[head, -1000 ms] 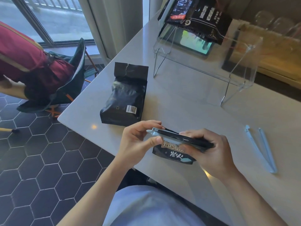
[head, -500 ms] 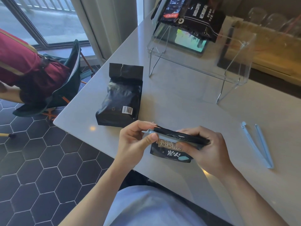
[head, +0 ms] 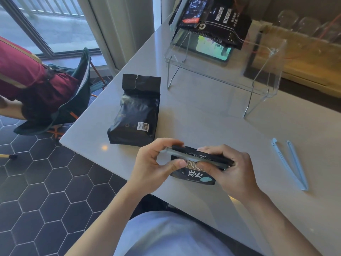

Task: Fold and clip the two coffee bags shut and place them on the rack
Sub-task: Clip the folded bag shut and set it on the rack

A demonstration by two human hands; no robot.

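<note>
A small black coffee bag with pale lettering stands near the table's front edge, its top folded over. A pale blue clip lies along the fold. My left hand pinches the clip's left end and my right hand grips its right end and the bag top. A bigger black coffee bag with a barcode lies flat to the left, its torn top unfolded. A second blue clip lies spread open on the table at the right. The clear acrylic rack stands at the back.
A black printed bag rests on the rack's top, and a lit tablet sits behind it. The white table has its corner at the left. A person in red sits on a folding chair beyond it.
My hands have shifted slightly on the clip and the folded top of the small bag; the left fingers now curl more over the clip's end. Nothing else on the table has moved.
</note>
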